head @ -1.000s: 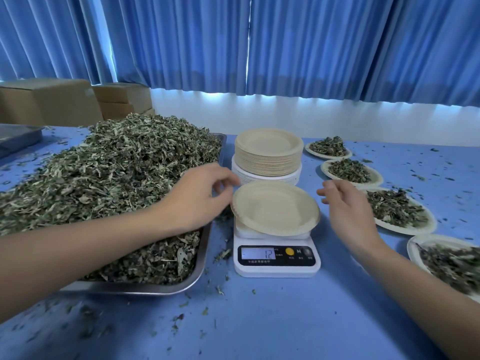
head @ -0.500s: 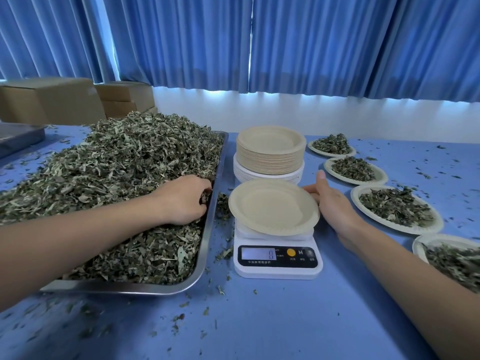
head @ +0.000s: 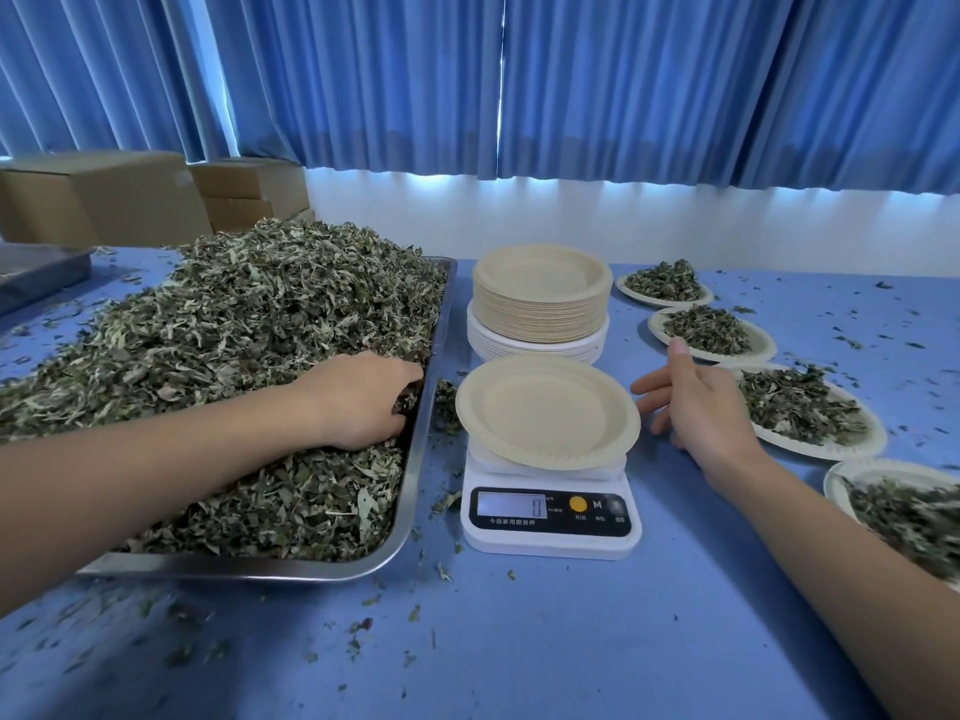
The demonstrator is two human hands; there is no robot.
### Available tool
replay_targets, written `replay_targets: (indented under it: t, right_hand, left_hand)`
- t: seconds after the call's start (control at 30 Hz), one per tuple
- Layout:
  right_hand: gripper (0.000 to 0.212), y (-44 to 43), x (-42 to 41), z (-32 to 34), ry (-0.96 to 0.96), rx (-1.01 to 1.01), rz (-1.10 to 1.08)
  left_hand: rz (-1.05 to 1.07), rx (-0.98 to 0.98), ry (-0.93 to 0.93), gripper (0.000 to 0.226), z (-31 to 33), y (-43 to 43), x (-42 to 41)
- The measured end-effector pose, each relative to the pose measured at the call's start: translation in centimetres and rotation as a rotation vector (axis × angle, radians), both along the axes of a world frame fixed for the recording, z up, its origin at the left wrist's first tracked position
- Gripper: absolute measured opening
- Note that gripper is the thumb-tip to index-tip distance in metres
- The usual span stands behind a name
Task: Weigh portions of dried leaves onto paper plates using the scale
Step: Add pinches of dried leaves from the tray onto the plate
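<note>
Colour reference: weighing station.
The dried leaves are mottled grey-green, in a silver tray. The scale is white with a black panel, pale display and orange button. The plate on it is plain beige. The plate stack is beige above, white below. The table is blue, flecked green. The curtains are blue with vertical pleats, and the boxes are brown.

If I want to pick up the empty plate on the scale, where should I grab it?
Probably pinch the empty plate by its right rim, coming from the right, where the right hand is open beside it. The rim juts out past the scale, so fingers can slip under. The left side crowds the metal tray.
</note>
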State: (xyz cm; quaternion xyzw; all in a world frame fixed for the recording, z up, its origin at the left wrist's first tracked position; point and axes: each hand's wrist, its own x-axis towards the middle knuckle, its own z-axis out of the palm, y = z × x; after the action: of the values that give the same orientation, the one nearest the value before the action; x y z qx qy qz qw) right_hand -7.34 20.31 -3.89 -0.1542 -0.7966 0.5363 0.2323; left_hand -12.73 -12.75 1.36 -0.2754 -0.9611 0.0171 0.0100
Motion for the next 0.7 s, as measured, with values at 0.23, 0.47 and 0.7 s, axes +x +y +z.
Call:
replay_targets:
  t: [0.23, 0.47, 0.7]
  right_hand:
    - [0.072, -0.80, -0.01, -0.02, -0.043, -0.121, 0.157]
    - [0.070, -0.75, -0.47, 0.39, -0.069, -0.196, 0.203]
    - [0.070, -0.02, -0.41, 0.17, -0.033, -0.231, 0.180]
  left_hand:
    - [0.001, 0.078, 0.010, 0.043, -0.10, -0.08, -0.13]
    - [-0.002, 0.117, 0.007, 0.042, -0.42, -0.33, -0.49]
    - [0.043, 0.139, 0.036, 0.025, 0.24, -0.22, -0.86]
